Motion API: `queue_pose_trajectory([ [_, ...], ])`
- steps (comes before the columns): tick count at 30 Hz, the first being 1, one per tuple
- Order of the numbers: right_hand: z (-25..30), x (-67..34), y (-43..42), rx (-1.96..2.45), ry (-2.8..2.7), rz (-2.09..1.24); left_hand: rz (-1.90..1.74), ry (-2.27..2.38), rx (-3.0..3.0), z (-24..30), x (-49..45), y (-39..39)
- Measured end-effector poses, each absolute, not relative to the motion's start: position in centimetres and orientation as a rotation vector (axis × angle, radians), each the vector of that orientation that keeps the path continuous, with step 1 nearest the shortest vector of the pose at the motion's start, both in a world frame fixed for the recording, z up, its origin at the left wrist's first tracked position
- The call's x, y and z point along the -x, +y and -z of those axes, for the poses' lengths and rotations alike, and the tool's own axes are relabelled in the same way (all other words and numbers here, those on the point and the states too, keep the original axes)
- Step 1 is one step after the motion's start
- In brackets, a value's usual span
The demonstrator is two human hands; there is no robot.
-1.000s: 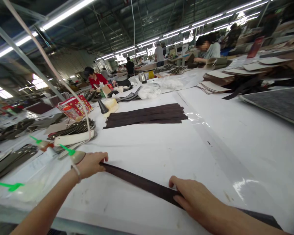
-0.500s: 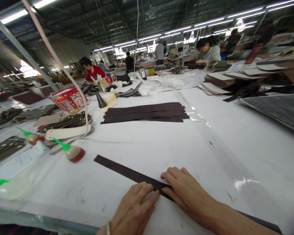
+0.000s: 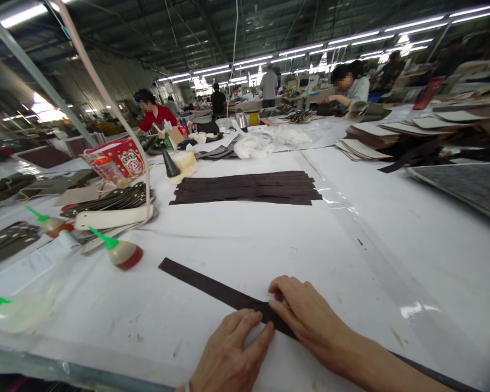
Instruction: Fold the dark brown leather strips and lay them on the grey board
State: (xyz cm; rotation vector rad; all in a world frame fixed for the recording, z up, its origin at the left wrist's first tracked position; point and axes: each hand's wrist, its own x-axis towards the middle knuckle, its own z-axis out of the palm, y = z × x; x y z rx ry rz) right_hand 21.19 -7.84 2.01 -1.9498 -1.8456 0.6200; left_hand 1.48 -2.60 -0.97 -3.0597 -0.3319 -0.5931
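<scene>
A long dark brown strip lies slantwise on the white table in front of me; its right end passes beneath my right forearm. My left hand rests flat with its fingertips on the strip's near edge, thumb and fingers apart. Just right of it, my right hand has curled fingers, with thumb and forefinger pinching the strip's upper edge, where a bit looks lifted or folded. A pile of similar dark brown strips lies farther back.
At left are squeeze bottles with green nozzles, a white strap piece and a red printed bag. A black cone stands behind. Stacked panels and a grey board lie right. Co-workers sit beyond.
Both hands have shifted slightly along the strip. My right thumb and forefinger have come closer together at the strip's edge. The view has turned a little.
</scene>
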Motion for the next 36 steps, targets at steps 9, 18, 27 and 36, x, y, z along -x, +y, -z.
queue_pose_trajectory([
  [9,-1.6,-19.5,-6.0,1.928,-2.112,-0.405,0.638,-0.396,3.114,1.0,-1.4,-2.8],
  [18,-1.0,-20.3,-7.5,1.785,-2.008,-0.514,1.053,-1.008,3.330,-0.9,-1.1,-1.0],
  [27,-0.1,-20.8,-8.2,1.688,-2.139,-0.407,0.605,-0.827,3.446,-0.5,-1.0,0.7],
  [36,0.1,-21.3,-9.4,1.557,-2.330,-0.113,0.541,-0.702,3.472,-0.5,-0.7,0.6],
])
